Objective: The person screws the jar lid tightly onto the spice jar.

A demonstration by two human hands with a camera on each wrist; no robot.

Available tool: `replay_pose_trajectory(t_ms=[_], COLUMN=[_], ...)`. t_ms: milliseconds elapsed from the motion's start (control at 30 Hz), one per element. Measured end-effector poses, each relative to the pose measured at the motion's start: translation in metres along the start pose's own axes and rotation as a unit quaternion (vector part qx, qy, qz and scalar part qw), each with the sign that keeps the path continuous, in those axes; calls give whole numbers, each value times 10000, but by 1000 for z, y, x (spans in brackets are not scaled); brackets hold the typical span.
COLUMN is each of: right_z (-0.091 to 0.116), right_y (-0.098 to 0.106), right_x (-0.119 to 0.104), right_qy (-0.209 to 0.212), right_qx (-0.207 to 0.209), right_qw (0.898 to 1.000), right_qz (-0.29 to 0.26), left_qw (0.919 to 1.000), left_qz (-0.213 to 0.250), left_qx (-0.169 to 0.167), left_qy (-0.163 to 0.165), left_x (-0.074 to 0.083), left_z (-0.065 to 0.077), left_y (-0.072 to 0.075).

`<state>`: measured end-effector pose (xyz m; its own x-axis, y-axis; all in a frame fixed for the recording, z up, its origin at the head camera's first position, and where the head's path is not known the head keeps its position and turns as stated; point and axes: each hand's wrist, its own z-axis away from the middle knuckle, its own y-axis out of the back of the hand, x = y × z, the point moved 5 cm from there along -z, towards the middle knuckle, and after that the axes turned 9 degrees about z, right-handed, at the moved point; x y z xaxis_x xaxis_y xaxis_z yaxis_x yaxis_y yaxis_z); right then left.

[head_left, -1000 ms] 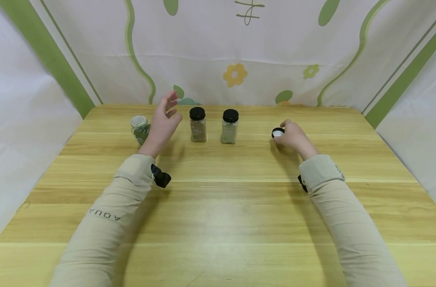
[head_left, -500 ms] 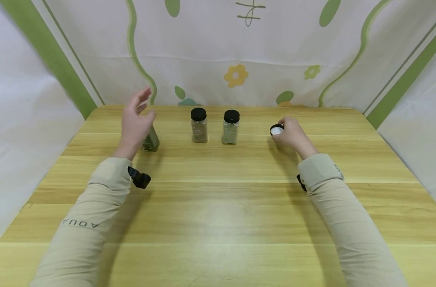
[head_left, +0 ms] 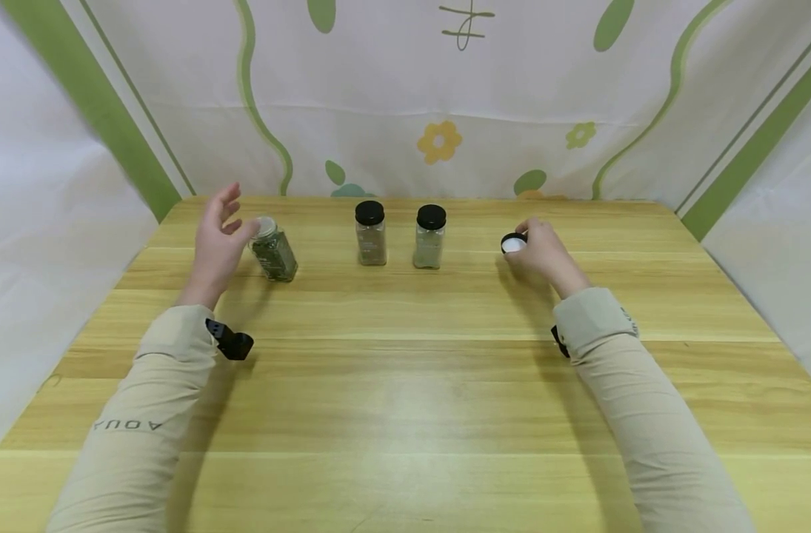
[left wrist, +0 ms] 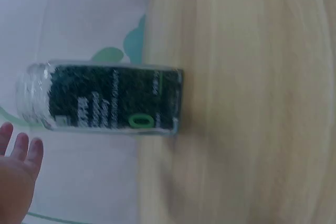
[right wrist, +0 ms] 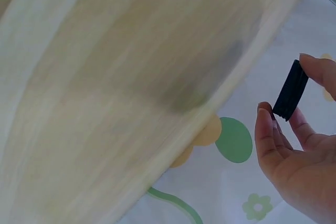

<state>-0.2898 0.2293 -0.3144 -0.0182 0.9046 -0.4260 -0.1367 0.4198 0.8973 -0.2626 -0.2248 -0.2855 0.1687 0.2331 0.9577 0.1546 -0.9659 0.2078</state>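
At the back left of the table stands a glass spice jar [head_left: 276, 255] of dark green flakes, its mouth bare of any black lid. My left hand [head_left: 215, 248] is just left of it, fingers apart and holding nothing, with the thumb overlapping the jar's neck in the head view. In the left wrist view the jar [left wrist: 115, 98] fills the middle, its label reading something like chopped parsley. Off to the right, my right hand [head_left: 543, 255] pinches a black lid [head_left: 513, 243] between thumb and fingers above the table, its white inside showing in the head view.
Two more spice jars with black lids stand upright near the middle back: one with brown contents [head_left: 372, 240], one with pale green contents [head_left: 428, 244]. A patterned curtain [head_left: 378, 89] hangs behind the wooden table [head_left: 405, 385].
My left hand has moved left, from between the green and brown jars, across the green jar to its left side. The right hand has hardly moved and still pinches the lid.
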Motion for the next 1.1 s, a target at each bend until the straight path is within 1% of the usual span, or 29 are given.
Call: replay_pose_trajectory(t_ms=[100,167,367,467,567,733,867,1100], right_z=[0,0,-1,0,0,1,1,0], right_y=[0,-1,-2,-3,-3,-3,-4,-4], right_x=[0,0,0,1,1,2,2,1], right_qy=[7,1,10,-2,7,-1,-5,-25], right_qx=[-15,-38,-95,-107,-110,-132,-169,-217], right_qw=[10000,10000,10000,9999,9999,9999,9999,9998], right_qz=[-26,-34,-16,15,52,53,24,21], left_qw=[9983,9963,9909,9885,9871,9861,9855,9831], left_qz=[-48,-93,-160,-103,-90,-179,-102,-86], left_qx=[-460,-691,-1035,-1096,-1116,-1161,-1216,-1254], left_qy=[343,512,844,1038,1147,1176,1179,1331], left_x=[-7,-11,-20,-24,-28,-34,-37,-43], left_z=[1,1,1,2,3,3,4,4], left_y=[0,-1,-6,-7,-6,-4,-4,-4])
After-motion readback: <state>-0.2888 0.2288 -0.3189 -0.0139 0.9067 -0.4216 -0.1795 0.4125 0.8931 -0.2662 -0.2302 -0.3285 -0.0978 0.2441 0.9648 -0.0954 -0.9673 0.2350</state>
